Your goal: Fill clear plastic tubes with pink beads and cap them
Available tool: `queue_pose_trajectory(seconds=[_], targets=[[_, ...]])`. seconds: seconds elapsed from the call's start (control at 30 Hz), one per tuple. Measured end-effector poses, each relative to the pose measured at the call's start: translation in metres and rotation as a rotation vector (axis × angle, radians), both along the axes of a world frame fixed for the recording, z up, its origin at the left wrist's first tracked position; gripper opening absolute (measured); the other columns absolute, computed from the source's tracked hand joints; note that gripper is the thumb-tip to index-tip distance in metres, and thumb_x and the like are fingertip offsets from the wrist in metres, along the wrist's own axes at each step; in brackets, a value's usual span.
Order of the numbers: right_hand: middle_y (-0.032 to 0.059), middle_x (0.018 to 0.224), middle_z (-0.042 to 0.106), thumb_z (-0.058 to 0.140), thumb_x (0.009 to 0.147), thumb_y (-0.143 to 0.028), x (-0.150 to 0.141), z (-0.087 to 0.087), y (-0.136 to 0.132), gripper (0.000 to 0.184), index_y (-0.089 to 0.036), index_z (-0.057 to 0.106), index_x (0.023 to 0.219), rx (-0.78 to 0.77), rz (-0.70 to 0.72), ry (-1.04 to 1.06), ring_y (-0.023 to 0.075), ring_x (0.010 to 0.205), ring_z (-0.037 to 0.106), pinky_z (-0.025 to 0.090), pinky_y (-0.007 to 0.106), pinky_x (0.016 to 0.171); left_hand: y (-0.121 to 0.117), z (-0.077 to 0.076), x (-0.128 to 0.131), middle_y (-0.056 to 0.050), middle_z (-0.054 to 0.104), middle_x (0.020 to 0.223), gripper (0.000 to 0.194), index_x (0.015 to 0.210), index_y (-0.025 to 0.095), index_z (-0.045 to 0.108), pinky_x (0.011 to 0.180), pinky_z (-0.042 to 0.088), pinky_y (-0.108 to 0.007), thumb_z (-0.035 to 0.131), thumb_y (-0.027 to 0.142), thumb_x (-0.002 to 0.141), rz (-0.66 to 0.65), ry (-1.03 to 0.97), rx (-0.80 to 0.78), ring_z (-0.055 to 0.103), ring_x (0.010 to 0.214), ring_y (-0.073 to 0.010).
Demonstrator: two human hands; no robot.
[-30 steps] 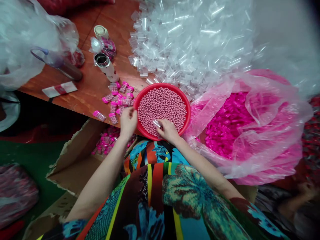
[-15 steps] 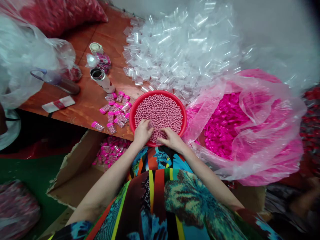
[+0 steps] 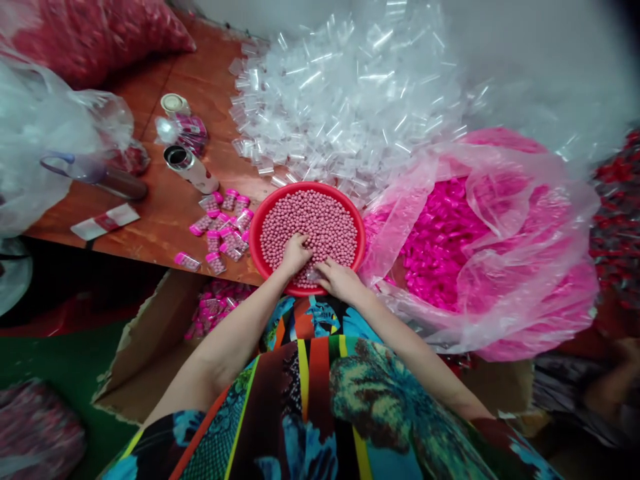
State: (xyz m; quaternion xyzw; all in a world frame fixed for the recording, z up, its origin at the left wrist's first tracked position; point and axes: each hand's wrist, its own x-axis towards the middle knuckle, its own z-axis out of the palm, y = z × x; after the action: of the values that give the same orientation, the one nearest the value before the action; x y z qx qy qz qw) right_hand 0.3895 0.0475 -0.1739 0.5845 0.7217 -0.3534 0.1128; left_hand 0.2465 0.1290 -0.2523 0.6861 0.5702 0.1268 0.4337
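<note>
A red bowl (image 3: pixel 256 241) full of small round pink beads (image 3: pixel 320 217) sits at the table's front edge. Over the beads, my left hand (image 3: pixel 297 254) is closed with its fingertips curled down; what they hold, if anything, is hidden. My right hand (image 3: pixel 341 280) reaches in at the bowl's near right side, its fingers closed on a small clear plastic container (image 3: pixel 313 275) just above the beads. Left of the bowl lie several small bead-filled containers with pink caps (image 3: pixel 231 243).
Clear empty containers (image 3: pixel 340 113) are heaped behind the bowl. A plastic bag (image 3: pixel 530 267) of pink caps (image 3: pixel 440 247) stands at the right. Leftward are a flask (image 3: pixel 193 170), a bottle (image 3: pixel 107 177) and bags. A cardboard box (image 3: pixel 145 347) with filled containers sits below the table edge.
My left hand has moved up and inward over the beads. The clear container, earlier by my left fingers, now shows at my right fingertips. The whole view has shifted slightly.
</note>
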Motion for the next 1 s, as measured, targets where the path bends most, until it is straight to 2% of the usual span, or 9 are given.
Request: queue_pose_trajectory(seconds=[0.1, 0.17, 0.27, 0.37, 0.5, 0.63, 0.77, 0.87, 1.0], targets=[[0.0107, 0.126, 0.06, 0.053, 0.101, -0.032, 0.006, -0.003, -0.001, 0.039, -0.022, 0.056, 0.138, 0.057, -0.055, 0.026, 0.0235, 0.112, 0.063, 0.051, 0.033, 0.092, -0.001, -0.002, -0.012, -0.008, 0.065, 0.101, 0.033, 0.104, 0.013, 0.073, 0.088, 0.049, -0.033, 0.073, 0.013, 0.071, 0.082, -0.223, -0.028, 0.06, 0.094, -0.022], [0.0115, 0.125, 0.06, 0.052, 0.101, -0.031, 0.009, -0.006, -0.001, 0.039, -0.022, 0.055, 0.14, 0.097, -0.101, 0.035, 0.0243, 0.111, 0.063, 0.052, 0.034, 0.093, -0.004, 0.003, -0.02, -0.006, 0.067, 0.099, 0.039, 0.107, 0.014, 0.072, 0.09, 0.049, -0.034, 0.079, 0.021, 0.07, 0.152, -0.451, -0.086, 0.061, 0.093, -0.0212], [0.0144, 0.129, 0.057, 0.053, 0.1, -0.029, 0.015, -0.013, -0.001, 0.046, -0.02, 0.051, 0.144, 0.189, -0.222, 0.072, 0.0261, 0.109, 0.063, 0.053, 0.038, 0.093, -0.013, 0.021, -0.027, -0.006, 0.071, 0.102, 0.043, 0.111, 0.014, 0.072, 0.1, 0.046, -0.037, 0.081, 0.031, 0.072, 0.226, -0.699, -0.254, 0.063, 0.101, -0.0218], [0.0158, 0.127, 0.059, 0.054, 0.097, -0.027, 0.025, -0.017, -0.002, 0.044, -0.017, 0.054, 0.14, 0.323, -0.349, 0.254, 0.0266, 0.109, 0.063, 0.053, 0.041, 0.096, -0.022, 0.045, -0.029, -0.011, 0.07, 0.118, 0.039, 0.108, 0.014, 0.073, 0.107, 0.042, -0.037, 0.079, 0.036, 0.077, 0.267, -0.836, -0.422, 0.06, 0.119, -0.0244], [0.0101, 0.106, 0.069, 0.054, 0.097, -0.032, 0.049, -0.009, -0.011, 0.027, -0.02, 0.067, 0.118, 0.485, -0.524, 0.528, 0.0222, 0.093, 0.066, 0.055, 0.039, 0.088, -0.027, 0.069, -0.028, -0.011, 0.072, 0.107, 0.048, 0.122, 0.015, 0.064, 0.091, 0.052, -0.035, 0.078, 0.032, 0.079, 0.32, -1.023, -0.694, 0.067, 0.105, -0.0231], [0.0064, 0.095, 0.07, 0.054, 0.095, -0.044, 0.092, -0.002, -0.034, 0.033, -0.02, 0.067, 0.114, 0.661, -0.996, 0.543, 0.0161, 0.072, 0.062, 0.053, 0.031, 0.069, -0.024, 0.082, -0.022, -0.009, 0.072, 0.091, 0.041, 0.118, 0.014, 0.061, 0.071, 0.055, -0.031, 0.07, 0.031, 0.082, 0.348, -1.113, -0.867, 0.071, 0.083, -0.0221], [0.0026, 0.081, 0.065, 0.055, 0.088, -0.053, 0.147, -0.023, -0.061, 0.043, -0.017, 0.064, 0.108, 0.672, -1.4, 0.487, 0.0128, 0.058, 0.053, 0.046, 0.027, 0.058, -0.022, 0.091, -0.01, -0.008, 0.07, 0.079, 0.034, 0.1, 0.013, 0.064, 0.063, 0.055, -0.031, 0.063, 0.044, 0.085, 0.377, -1.104, -0.936, 0.069, 0.07, -0.0209], [0.0035, 0.082, 0.066, 0.045, 0.086, -0.055, 0.179, -0.047, -0.082, 0.048, -0.016, 0.061, 0.109, 0.523, -1.492, 0.353, 0.0134, 0.056, 0.051, 0.045, 0.028, 0.057, -0.022, 0.097, 0.0, -0.005, 0.067, 0.073, 0.023, 0.087, 0.013, 0.065, 0.057, 0.051, -0.026, 0.068, 0.034, 0.078, 0.4, -0.992, -0.919, 0.065, 0.065, -0.0171], [0.0044, 0.08, 0.068, 0.045, 0.086, -0.047, 0.202, -0.072, -0.102, 0.041, -0.015, 0.063, 0.103, 0.365, -1.417, 0.263, 0.0165, 0.06, 0.056, 0.048, 0.029, 0.059, -0.021, 0.099, 0.013, -0.004, 0.066, 0.069, 0.015, 0.076, 0.012, 0.066, 0.055, 0.049, -0.024, 0.065, 0.023, 0.065, 0.458, -0.866, -0.862, 0.062, 0.062, -0.0154]])
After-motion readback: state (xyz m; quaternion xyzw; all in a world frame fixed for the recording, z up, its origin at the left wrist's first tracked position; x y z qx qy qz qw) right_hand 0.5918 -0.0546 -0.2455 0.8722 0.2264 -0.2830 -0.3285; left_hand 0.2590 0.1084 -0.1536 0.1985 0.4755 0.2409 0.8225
